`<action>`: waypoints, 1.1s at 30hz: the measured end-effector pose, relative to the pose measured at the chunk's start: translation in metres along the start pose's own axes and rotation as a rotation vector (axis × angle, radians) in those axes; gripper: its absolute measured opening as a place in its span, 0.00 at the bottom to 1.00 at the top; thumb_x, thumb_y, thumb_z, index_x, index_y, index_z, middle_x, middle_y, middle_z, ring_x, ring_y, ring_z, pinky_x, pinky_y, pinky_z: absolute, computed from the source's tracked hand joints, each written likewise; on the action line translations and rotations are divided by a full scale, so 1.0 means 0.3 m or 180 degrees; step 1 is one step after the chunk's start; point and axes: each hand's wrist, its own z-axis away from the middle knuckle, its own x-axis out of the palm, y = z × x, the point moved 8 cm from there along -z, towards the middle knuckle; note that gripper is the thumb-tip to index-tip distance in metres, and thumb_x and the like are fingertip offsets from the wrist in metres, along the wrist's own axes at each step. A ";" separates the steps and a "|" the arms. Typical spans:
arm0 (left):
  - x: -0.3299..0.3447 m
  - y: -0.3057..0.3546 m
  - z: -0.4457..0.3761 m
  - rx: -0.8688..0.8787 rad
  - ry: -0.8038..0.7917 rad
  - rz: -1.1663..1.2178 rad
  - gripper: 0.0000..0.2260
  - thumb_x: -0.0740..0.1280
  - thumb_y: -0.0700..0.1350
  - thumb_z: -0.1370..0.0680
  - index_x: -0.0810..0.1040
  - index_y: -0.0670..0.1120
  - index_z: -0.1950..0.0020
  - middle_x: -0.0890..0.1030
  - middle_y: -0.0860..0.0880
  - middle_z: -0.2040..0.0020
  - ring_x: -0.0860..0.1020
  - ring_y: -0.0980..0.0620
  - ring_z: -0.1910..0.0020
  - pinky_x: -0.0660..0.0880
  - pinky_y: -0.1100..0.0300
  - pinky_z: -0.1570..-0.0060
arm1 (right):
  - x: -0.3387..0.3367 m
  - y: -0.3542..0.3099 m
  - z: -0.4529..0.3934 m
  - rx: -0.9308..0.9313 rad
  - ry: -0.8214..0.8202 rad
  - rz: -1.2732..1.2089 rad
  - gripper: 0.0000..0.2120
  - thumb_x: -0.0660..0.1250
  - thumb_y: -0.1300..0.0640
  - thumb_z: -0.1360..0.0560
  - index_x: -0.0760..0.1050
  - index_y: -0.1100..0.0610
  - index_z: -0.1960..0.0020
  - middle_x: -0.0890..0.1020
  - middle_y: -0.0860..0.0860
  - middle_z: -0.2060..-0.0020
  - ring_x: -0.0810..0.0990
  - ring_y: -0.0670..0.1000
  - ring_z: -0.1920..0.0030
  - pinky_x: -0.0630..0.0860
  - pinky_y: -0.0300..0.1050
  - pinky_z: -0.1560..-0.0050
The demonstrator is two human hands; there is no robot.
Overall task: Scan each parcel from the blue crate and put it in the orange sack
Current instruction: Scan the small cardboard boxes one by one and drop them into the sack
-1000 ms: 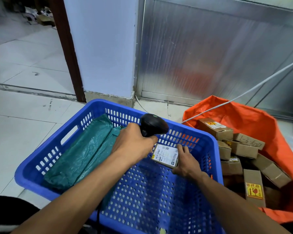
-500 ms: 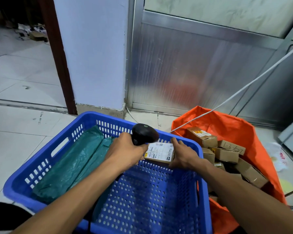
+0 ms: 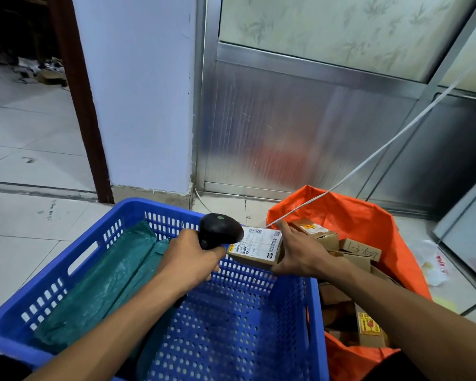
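Scan step: your left hand (image 3: 188, 259) grips the barcode scanner (image 3: 221, 232), nose at the label; right-hand fingers (image 3: 285, 228) clasp the labelled cardboard parcel (image 3: 254, 247) over the blue crate (image 3: 74, 259) far rim. Next, probably swing it right into the orange sack (image 3: 368, 224).

A pale tiled floor (image 3: 25, 243) is lying under everything. A light blue wall column (image 3: 138, 92) is standing beside a dark brown door frame (image 3: 80, 105). A ribbed silver metal panel (image 3: 300, 127) is standing behind, and a white cord (image 3: 396, 138) is crossing it diagonally.
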 end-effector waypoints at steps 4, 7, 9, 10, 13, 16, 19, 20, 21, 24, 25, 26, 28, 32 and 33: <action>-0.003 -0.002 0.012 0.0038 0.0031 0.0049 0.08 0.71 0.43 0.25 0.82 0.42 0.64 0.83 0.48 0.73 0.77 0.52 0.78 0.78 0.55 0.63 | 0.006 -0.005 0.005 0.0137 0.0042 -0.0406 0.45 0.78 0.37 0.37 0.61 0.53 0.29 0.74 0.51 0.33 0.76 0.53 0.36 0.78 0.53 0.38; -0.011 -0.011 0.021 0.0031 0.0035 0.0028 0.09 0.71 0.42 0.25 0.81 0.43 0.65 0.83 0.48 0.73 0.77 0.54 0.78 0.77 0.58 0.65 | -0.002 -0.028 -0.007 0.0157 0.0077 -0.0466 0.44 0.77 0.37 0.37 0.62 0.53 0.30 0.74 0.51 0.34 0.76 0.53 0.37 0.78 0.53 0.39; -0.021 -0.021 0.023 0.0015 0.0064 0.0041 0.09 0.71 0.43 0.25 0.82 0.42 0.64 0.83 0.48 0.72 0.77 0.54 0.78 0.76 0.57 0.64 | -0.010 -0.052 -0.012 0.0104 0.0130 -0.0404 0.43 0.78 0.37 0.37 0.63 0.54 0.31 0.75 0.51 0.34 0.76 0.53 0.38 0.78 0.53 0.39; -0.026 -0.024 0.023 0.0009 0.0089 0.0045 0.09 0.70 0.43 0.25 0.82 0.42 0.64 0.83 0.48 0.72 0.77 0.54 0.78 0.76 0.58 0.64 | -0.014 -0.064 -0.013 0.0061 0.0159 -0.0370 0.44 0.78 0.37 0.37 0.63 0.54 0.30 0.75 0.51 0.34 0.76 0.53 0.37 0.78 0.53 0.39; -0.038 -0.029 0.026 -0.0006 0.0169 0.0079 0.09 0.70 0.43 0.25 0.82 0.41 0.63 0.84 0.48 0.72 0.77 0.55 0.78 0.75 0.61 0.66 | -0.025 -0.094 -0.013 -0.0107 0.0245 -0.0299 0.49 0.78 0.39 0.36 0.58 0.55 0.24 0.73 0.51 0.32 0.75 0.54 0.35 0.77 0.52 0.38; -0.036 -0.027 0.027 -0.0007 0.0178 0.0119 0.09 0.70 0.42 0.24 0.82 0.41 0.63 0.83 0.48 0.72 0.77 0.54 0.78 0.74 0.60 0.66 | -0.045 -0.115 -0.013 -0.0275 0.0364 -0.0227 0.49 0.78 0.40 0.35 0.57 0.54 0.24 0.71 0.50 0.32 0.75 0.54 0.35 0.78 0.53 0.39; -0.033 -0.028 0.025 -0.0040 0.0179 0.0169 0.08 0.70 0.42 0.24 0.83 0.41 0.63 0.83 0.48 0.72 0.78 0.53 0.78 0.75 0.59 0.65 | -0.062 -0.126 -0.008 -0.0386 0.0502 -0.0240 0.48 0.78 0.41 0.35 0.57 0.53 0.24 0.71 0.49 0.33 0.76 0.53 0.37 0.78 0.53 0.40; -0.032 -0.028 0.024 -0.0047 0.0190 0.0187 0.08 0.70 0.42 0.25 0.83 0.40 0.63 0.83 0.47 0.72 0.78 0.53 0.78 0.75 0.59 0.65 | -0.065 -0.128 -0.006 -0.0413 0.0541 -0.0224 0.48 0.78 0.41 0.36 0.57 0.53 0.25 0.71 0.49 0.33 0.75 0.53 0.37 0.78 0.53 0.40; -0.031 -0.028 0.023 -0.0055 0.0196 0.0212 0.08 0.70 0.42 0.24 0.83 0.40 0.62 0.83 0.47 0.72 0.78 0.53 0.78 0.75 0.59 0.65 | -0.066 -0.130 -0.004 -0.0433 0.0564 -0.0201 0.49 0.79 0.40 0.36 0.57 0.53 0.25 0.70 0.49 0.32 0.75 0.53 0.37 0.78 0.53 0.40; -0.030 -0.029 0.028 -0.0077 0.0208 0.0268 0.08 0.70 0.41 0.24 0.84 0.39 0.61 0.83 0.47 0.72 0.78 0.53 0.77 0.75 0.59 0.65 | -0.063 -0.133 -0.002 -0.0479 0.0602 -0.0147 0.49 0.79 0.40 0.36 0.57 0.52 0.25 0.70 0.49 0.32 0.74 0.53 0.37 0.78 0.53 0.40; -0.030 -0.027 0.030 -0.0083 0.0204 0.0272 0.08 0.70 0.41 0.24 0.84 0.39 0.61 0.83 0.46 0.72 0.78 0.52 0.77 0.75 0.59 0.66 | -0.063 -0.133 -0.001 -0.0485 0.0610 -0.0133 0.49 0.79 0.41 0.36 0.57 0.52 0.25 0.69 0.49 0.32 0.74 0.53 0.36 0.78 0.54 0.40; -0.028 -0.027 0.032 -0.0088 0.0199 0.0282 0.08 0.70 0.41 0.24 0.84 0.39 0.61 0.83 0.46 0.72 0.78 0.52 0.77 0.75 0.58 0.66 | -0.063 -0.133 0.000 -0.0485 0.0612 -0.0121 0.49 0.79 0.41 0.36 0.57 0.52 0.25 0.69 0.49 0.31 0.74 0.53 0.36 0.78 0.54 0.39; -0.028 -0.025 0.037 -0.0106 0.0193 0.0360 0.08 0.70 0.41 0.24 0.83 0.38 0.61 0.83 0.47 0.72 0.77 0.51 0.76 0.75 0.58 0.67 | -0.066 -0.132 0.002 -0.0486 0.0627 -0.0105 0.49 0.79 0.41 0.36 0.57 0.53 0.25 0.68 0.49 0.30 0.72 0.52 0.35 0.77 0.54 0.38; -0.028 -0.027 0.050 -0.0220 0.0154 0.0654 0.09 0.70 0.40 0.22 0.81 0.40 0.63 0.81 0.48 0.73 0.75 0.52 0.77 0.73 0.61 0.73 | -0.072 -0.142 0.004 -0.0533 0.0677 -0.0084 0.47 0.80 0.41 0.37 0.59 0.53 0.27 0.68 0.50 0.32 0.72 0.52 0.36 0.78 0.54 0.40; -0.026 -0.026 0.053 -0.0254 0.0137 0.0757 0.09 0.70 0.40 0.22 0.81 0.40 0.63 0.81 0.47 0.73 0.75 0.52 0.77 0.72 0.61 0.75 | -0.071 -0.145 0.004 -0.0553 0.0689 -0.0044 0.46 0.80 0.41 0.37 0.60 0.53 0.28 0.68 0.50 0.33 0.73 0.52 0.37 0.78 0.54 0.42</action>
